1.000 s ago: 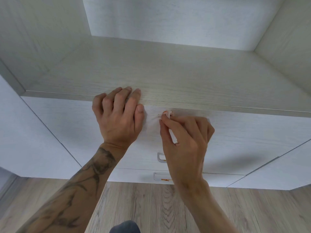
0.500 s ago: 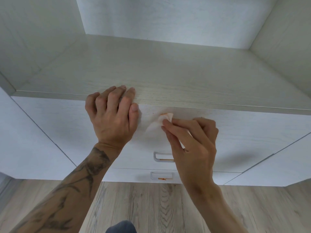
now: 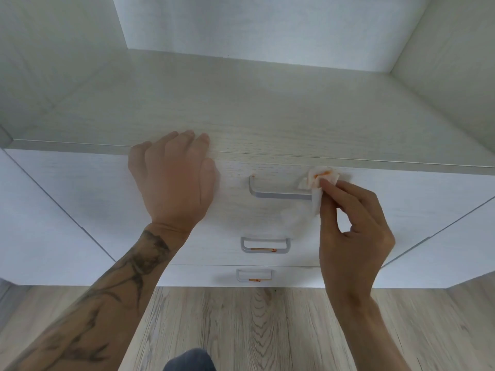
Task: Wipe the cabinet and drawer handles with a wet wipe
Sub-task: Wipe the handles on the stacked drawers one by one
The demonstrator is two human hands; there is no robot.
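Wipe [image 3: 320,178] at handle [image 3: 278,195], right end

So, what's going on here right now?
A person is wiping drawer handles. The right hand pinches a wet wipe, smeared orange, against the right end of the top drawer handle. The left hand rests on the front edge of the cabinet top. Orange marks show at that handle's left end and at the middle handle and bottom handle.

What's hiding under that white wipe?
The wet wipe, pinched by the right hand, covers the right end of the top drawer handle. Orange smears show on the wipe; whether any lie beneath is hidden.
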